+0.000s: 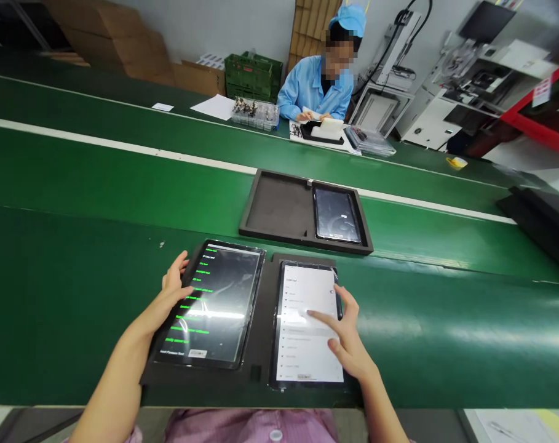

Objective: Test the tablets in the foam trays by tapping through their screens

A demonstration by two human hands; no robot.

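Note:
Two tablets lie side by side on a dark foam tray (259,307) in front of me. The left tablet (214,307) has a black screen with a list of mostly green text lines. My left hand (175,283) holds its left edge, thumb over the front and fingers at the side, partly hidden. The right tablet (302,351) shows a white page headed "Internet" with a list of entries. My right hand (350,335) is over its right edge, fingers apart, with the index finger pointing onto the screen. Clear film covers both tablets.
Beyond them, a second foam tray (279,203) holds one dark-screened tablet (337,215) in its right compartment. Across the green work surface (99,184) a co-worker in blue (313,83) sits handling items. Green crates (249,77) and a parts box (255,115) stand nearby.

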